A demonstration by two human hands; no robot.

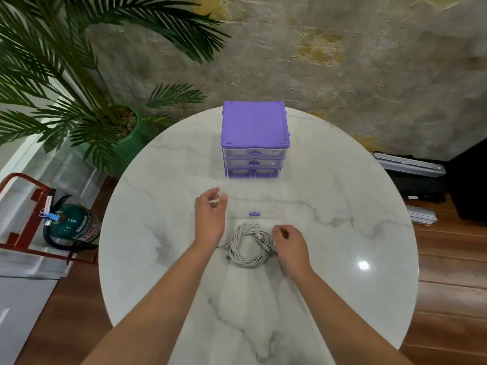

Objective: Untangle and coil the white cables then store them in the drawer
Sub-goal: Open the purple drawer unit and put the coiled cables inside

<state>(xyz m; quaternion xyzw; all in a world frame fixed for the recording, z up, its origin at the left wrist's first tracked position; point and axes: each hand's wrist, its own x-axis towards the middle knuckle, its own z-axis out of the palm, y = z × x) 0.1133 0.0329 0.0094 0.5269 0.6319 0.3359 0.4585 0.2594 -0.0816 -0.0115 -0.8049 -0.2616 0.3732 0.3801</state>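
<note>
The coiled white cables [247, 246] lie flat on the round marble table [355, 259], between the two hands. The right hand [291, 248] rests at the coil's right edge, fingers curled down against the strands there; whether it actually pinches them I cannot tell. The left hand [210, 217] is off the coil, up and to its left, fingers loosely curled and holding nothing, next to the left front corner of a clear drawer [253, 204] that sits pulled out on the table just beyond the cables, its purple handle [254, 213] facing the coil. Behind the drawer stands the purple drawer unit [254, 138]. A potted palm [79, 88] and a fire extinguisher [73, 223] stand on the floor to the left.
</note>
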